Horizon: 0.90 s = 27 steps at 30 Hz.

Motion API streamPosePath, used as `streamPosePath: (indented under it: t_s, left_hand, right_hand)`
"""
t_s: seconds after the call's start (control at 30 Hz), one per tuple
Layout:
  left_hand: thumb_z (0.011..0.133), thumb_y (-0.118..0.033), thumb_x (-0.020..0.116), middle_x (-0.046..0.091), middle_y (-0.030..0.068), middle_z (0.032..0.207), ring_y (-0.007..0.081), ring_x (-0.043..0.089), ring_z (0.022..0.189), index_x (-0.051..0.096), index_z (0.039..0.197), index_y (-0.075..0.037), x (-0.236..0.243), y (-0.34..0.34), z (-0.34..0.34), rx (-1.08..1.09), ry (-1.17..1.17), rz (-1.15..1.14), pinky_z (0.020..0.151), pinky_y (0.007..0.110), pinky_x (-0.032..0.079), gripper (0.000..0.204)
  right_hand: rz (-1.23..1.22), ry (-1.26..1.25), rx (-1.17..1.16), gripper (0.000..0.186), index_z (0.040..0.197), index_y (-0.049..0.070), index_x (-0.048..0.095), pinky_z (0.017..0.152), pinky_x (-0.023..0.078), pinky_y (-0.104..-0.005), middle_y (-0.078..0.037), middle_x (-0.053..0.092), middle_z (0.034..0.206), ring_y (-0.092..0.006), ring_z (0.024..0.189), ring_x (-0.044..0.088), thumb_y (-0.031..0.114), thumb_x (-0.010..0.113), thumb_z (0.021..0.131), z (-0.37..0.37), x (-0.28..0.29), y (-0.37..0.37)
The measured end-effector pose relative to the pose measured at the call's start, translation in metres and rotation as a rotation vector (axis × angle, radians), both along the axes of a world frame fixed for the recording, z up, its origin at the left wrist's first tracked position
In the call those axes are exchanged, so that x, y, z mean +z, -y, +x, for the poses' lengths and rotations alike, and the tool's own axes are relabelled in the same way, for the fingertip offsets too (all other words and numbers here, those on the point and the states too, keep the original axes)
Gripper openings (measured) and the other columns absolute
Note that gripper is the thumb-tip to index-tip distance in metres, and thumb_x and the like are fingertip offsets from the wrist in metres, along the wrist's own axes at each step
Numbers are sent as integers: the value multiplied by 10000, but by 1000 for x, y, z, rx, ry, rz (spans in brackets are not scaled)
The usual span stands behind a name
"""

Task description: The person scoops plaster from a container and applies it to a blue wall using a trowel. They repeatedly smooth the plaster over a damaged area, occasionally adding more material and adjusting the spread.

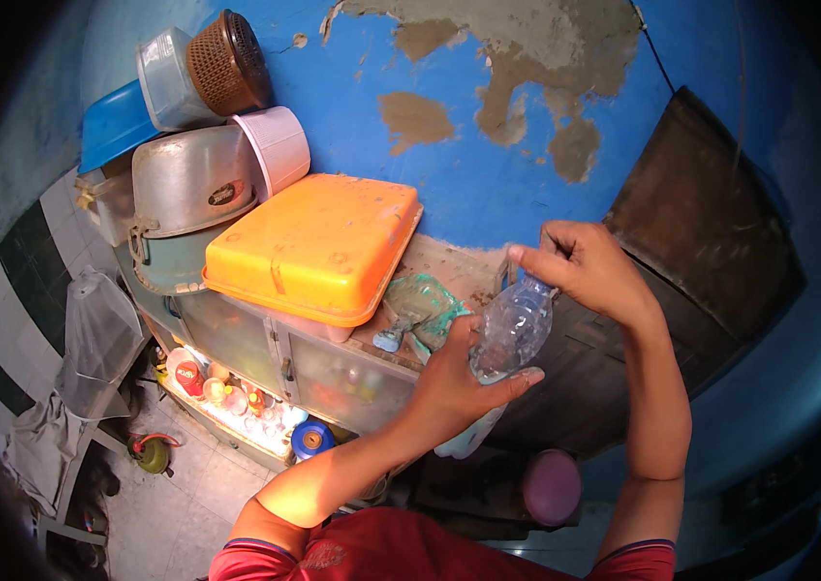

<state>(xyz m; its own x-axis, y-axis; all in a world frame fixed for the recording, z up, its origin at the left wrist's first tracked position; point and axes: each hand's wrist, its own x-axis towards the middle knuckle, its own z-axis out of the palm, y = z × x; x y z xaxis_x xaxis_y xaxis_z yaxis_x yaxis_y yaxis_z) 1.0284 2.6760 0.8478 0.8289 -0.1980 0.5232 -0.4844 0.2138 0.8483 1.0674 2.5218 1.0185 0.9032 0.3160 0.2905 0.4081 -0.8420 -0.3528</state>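
A clear, dented plastic bottle (pixel 517 327) is held up between my two hands above the cabinet's right end. My left hand (pixel 454 373) is wrapped around its lower body, with the thumb toward me. At the bottle's neck, the fingers of my right hand (pixel 589 263) are closed, covering the mouth and any cap. A crumpled transparent piece of plastic with green edges (pixel 425 305) lies on the cabinet top, just beyond my left hand. Next to it is a small light-blue cap (pixel 388 340). Below my left wrist, part of a pale translucent thing (pixel 470 441) shows, mostly hidden.
An orange plastic lid or tub (pixel 309 247) sits on the cabinet (pixel 342 378). At left are stacked a metal pot (pixel 192 179), a pink bucket (pixel 277 150) and a brown basket (pixel 226 63). A dark panel (pixel 711 203) leans at right. Lit bottles and jars stand below.
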Motion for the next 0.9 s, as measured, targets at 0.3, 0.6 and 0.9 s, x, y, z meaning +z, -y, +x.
streamPosePath:
  t_s: [0.3,0.6,0.9]
  left_hand:
    - [755,-476,846,645,305,1124,446,650,1060,367,1344,79,47,11,53,328,226,143,885,463,518,940]
    - [925,-176,735,655,122,1043,178,639,906,498,1284,59,44,-31,34,384,270,-81,815,312,521,490]
    - [1011,-115,607,671,37,811,70,602,746,662,1089,32,-26,-56,-22,-11,-319,-195,661,215,475,175]
  right_hand:
    - [-23,104,137,525,933,-28,688,597,413,-324,-71,587,705,-144,658,503,496,675,905,23,44,9]
    - [-104,337,-113,566,1034,-73,683,754,513,-380,-189,700,921,-273,847,667,472,679,880,81,54,18]
    - [-278,337,-286,550,1141,-25,669,901,515,-461,-235,691,1121,-390,1060,653,471,634,908,181,-25,24]
